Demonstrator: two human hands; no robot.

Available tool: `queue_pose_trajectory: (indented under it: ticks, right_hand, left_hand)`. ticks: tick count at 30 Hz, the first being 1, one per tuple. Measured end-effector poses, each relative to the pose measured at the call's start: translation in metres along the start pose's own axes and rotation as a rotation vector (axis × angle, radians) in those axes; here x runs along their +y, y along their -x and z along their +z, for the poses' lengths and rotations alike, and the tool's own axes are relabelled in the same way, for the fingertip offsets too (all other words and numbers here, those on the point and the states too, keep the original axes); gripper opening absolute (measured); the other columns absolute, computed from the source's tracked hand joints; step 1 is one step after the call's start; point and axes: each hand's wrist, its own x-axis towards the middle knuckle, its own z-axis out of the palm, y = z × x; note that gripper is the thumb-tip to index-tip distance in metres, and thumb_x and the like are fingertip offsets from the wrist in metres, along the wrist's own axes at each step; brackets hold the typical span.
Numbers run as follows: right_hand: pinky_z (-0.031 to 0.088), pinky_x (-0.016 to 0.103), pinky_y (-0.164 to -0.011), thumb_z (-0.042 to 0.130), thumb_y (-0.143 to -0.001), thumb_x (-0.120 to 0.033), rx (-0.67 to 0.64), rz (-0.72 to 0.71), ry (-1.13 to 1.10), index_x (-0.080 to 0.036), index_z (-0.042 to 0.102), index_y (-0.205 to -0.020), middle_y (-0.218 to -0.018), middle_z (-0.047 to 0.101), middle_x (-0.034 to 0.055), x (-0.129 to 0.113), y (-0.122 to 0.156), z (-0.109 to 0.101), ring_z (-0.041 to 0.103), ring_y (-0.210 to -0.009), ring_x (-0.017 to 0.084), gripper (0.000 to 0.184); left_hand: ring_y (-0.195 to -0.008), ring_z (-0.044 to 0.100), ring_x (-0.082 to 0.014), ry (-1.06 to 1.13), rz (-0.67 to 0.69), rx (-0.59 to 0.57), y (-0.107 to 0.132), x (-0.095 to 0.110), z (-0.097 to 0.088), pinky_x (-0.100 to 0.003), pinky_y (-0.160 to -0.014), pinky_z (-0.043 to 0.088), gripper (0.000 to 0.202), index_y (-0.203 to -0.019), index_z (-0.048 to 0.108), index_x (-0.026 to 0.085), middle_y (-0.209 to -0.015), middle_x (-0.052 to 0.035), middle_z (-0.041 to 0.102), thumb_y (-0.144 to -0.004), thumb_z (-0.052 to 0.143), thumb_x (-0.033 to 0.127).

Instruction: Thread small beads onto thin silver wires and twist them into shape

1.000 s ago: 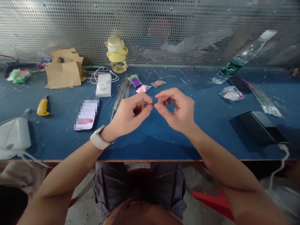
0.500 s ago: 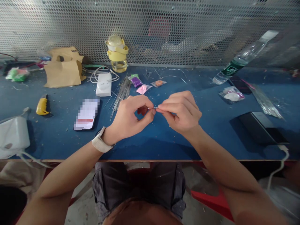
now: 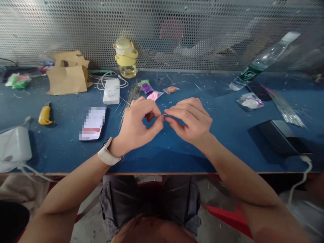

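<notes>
Field notes.
- A short thin wire (image 3: 164, 114) is pinched at both ends. One end is gripped between thumb and forefinger of the left hand (image 3: 135, 125), the other between thumb and forefinger of the right hand (image 3: 192, 121); the remaining fingers are curled in.
- Both hands are held just above the blue table (image 3: 164, 155), right of the wire bundle (image 3: 131, 96) and nearer the body than it.
- Something reddish is glimpsed inside the left hand's curl. It is possibly a bead, but too small to tell.
- The step in hand is judged to be fine fingertip work on the wire, either bending or threading.
- A steady pinch at both ends and small, close movements are called for.
- Just right of the wire bundle, a purple bag (image 3: 146, 88), a pink bag (image 3: 154, 96) and an orange bag (image 3: 171, 89) are laid.
- Left of the wire bundle, a phone (image 3: 92, 123) is laid flat.
</notes>
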Motion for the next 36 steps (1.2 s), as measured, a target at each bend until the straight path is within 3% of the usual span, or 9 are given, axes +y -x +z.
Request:
queue_pose_trajectory:
  ticks: [8, 16, 25, 36]
  right_hand:
    - [0.051, 0.043, -0.088, 0.070, -0.111, -0.028, -0.044, 0.022, 0.097, -0.032, 0.077, -0.116, -0.102, 0.084, -0.0011, -0.0033, -0.0007, -0.0018, 0.076, -0.095, 0.023, 0.009]
    - [0.048, 0.043, -0.088, 0.067, -0.111, -0.029, -0.009, 0.020, 0.111, -0.030, 0.075, -0.111, -0.102, 0.082, -0.0006, -0.0073, -0.0002, 0.0000, 0.073, -0.093, 0.023, 0.008]
    - [0.049, 0.045, -0.091, 0.067, -0.111, -0.029, -0.022, 0.098, 0.073, -0.033, 0.079, -0.111, -0.100, 0.079, 0.0000, -0.0044, 0.0023, 0.0016, 0.071, -0.094, 0.023, 0.013]
    - [0.049, 0.045, -0.088, 0.072, -0.108, -0.020, 0.064, 0.005, 0.115, -0.036, 0.078, -0.116, -0.099, 0.082, -0.0047, -0.0034, -0.0007, 0.0013, 0.073, -0.091, 0.021, 0.019]
  left_hand:
    - [-0.072, 0.054, -0.0154, 0.006, -0.054, -0.043, 0.0002, -0.0015, 0.0014, -0.038, -0.074, 0.042, 0.021, -0.078, 0.057, 0.023, -0.070, 0.0032, 0.060, -0.094, 0.067, 0.015]
    - [-0.072, 0.051, -0.0160, -0.110, 0.033, 0.003, 0.0015, -0.0012, 0.0045, -0.039, -0.074, 0.038, 0.024, -0.077, 0.052, 0.022, -0.070, 0.0032, 0.055, -0.094, 0.066, 0.012]
    - [-0.071, 0.058, -0.0149, -0.042, -0.012, -0.031, -0.0004, -0.0027, 0.0011, -0.038, -0.077, 0.045, 0.014, -0.086, 0.065, 0.023, -0.074, 0.0036, 0.065, -0.097, 0.068, 0.015]
    - [-0.069, 0.057, -0.0142, -0.001, -0.034, -0.041, -0.0028, -0.0026, -0.0044, -0.035, -0.070, 0.046, 0.019, -0.080, 0.065, 0.023, -0.070, 0.0032, 0.065, -0.097, 0.073, 0.018]
